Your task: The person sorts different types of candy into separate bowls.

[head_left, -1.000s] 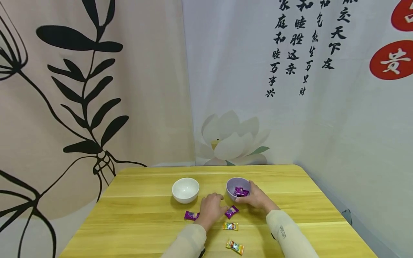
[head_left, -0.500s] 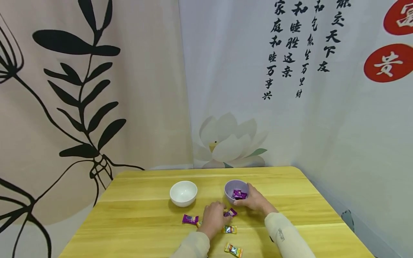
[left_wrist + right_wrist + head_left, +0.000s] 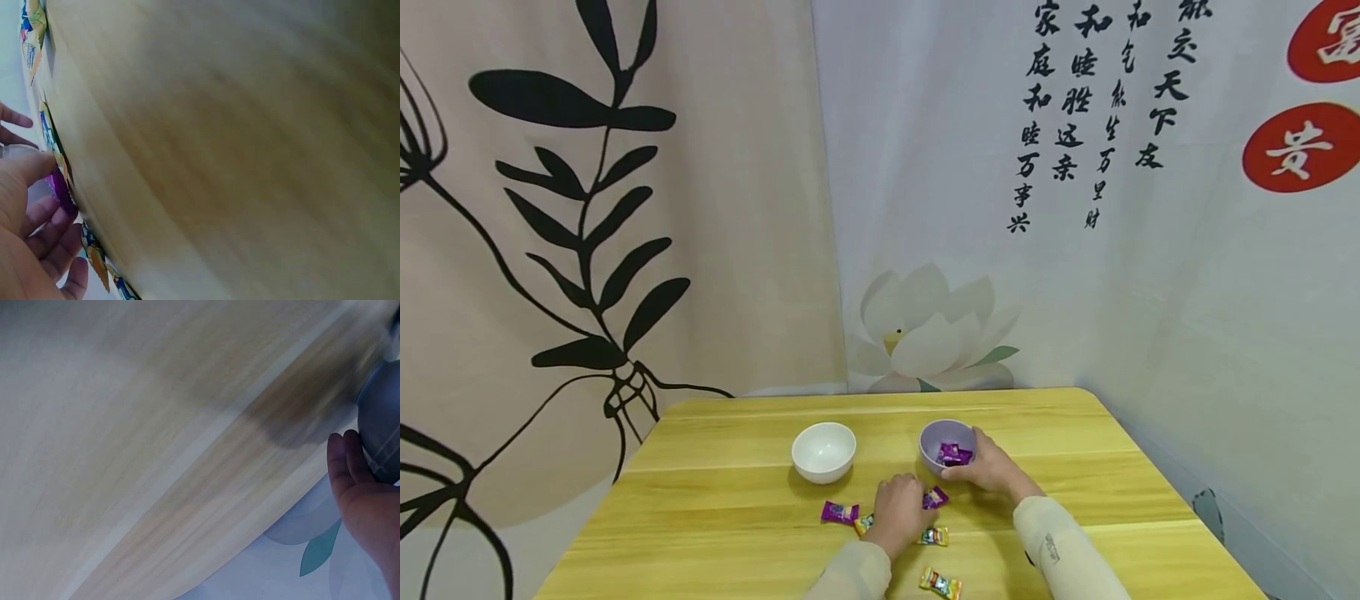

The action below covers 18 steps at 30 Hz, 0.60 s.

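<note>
Left hand (image 3: 900, 512): thumb and bent fingers pinch the purple candy (image 3: 936, 497) down at the surface (image 3: 700, 517).
Nearest yellow candy (image 3: 940, 583): near side, apart from the rest.
Middle yellow candy (image 3: 935, 537): just right of the left hand, partly hidden by it.
Left yellow candy (image 3: 864, 524): partly behind the left hand, close to the left purple candy (image 3: 839, 512); whether they touch, I cannot tell.
Pinch: best firm at the wrapper's middle and lifted straight up, so the palm does not sweep the yellow candies.
Right hand (image 3: 996, 468): thumb and fingers hold the right side of the purple bowl (image 3: 927, 450), which stands upright with purple-wrapped candies (image 3: 953, 455) inside.
White bowl (image 3: 823, 452): upright, farther left.
Room: between the bowls, and wider to the left.
Far edge: beyond both bowls, so they should not be pushed back.
</note>
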Available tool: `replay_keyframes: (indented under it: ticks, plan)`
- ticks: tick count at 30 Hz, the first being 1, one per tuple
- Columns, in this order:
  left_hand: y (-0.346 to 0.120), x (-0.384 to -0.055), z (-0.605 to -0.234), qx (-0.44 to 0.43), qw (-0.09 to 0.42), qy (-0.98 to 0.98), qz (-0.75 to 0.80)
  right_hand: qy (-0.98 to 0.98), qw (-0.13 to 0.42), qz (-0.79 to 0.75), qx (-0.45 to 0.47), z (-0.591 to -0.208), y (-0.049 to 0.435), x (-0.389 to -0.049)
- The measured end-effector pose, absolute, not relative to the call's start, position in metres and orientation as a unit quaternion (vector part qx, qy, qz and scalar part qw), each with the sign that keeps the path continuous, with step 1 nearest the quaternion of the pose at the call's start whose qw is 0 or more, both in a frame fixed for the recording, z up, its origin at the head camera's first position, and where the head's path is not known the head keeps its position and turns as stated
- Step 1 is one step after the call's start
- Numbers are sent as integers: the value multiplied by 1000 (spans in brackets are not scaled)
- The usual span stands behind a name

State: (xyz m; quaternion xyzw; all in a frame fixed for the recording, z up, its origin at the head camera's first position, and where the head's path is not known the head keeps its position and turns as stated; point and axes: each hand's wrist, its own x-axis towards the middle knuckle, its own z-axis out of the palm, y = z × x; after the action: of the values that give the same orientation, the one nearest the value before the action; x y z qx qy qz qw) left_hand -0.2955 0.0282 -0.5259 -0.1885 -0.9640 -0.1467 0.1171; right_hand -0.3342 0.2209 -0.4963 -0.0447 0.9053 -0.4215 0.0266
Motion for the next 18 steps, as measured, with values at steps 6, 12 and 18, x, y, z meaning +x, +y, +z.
replay_keyframes:
  ticks: [6, 12, 18]
  plan:
    - [27, -297, -525, -183, 106, -965, -155, 904, 25, -423, -50, -495, 222, -332]
    - [19, -298, -523, -180, 114, -962, -172, 906, 26, -420, -51, -492, 222, -331]
    - [10, -299, -517, -174, 136, -959, -177, 905, 27, -421, -52, -491, 219, -329]
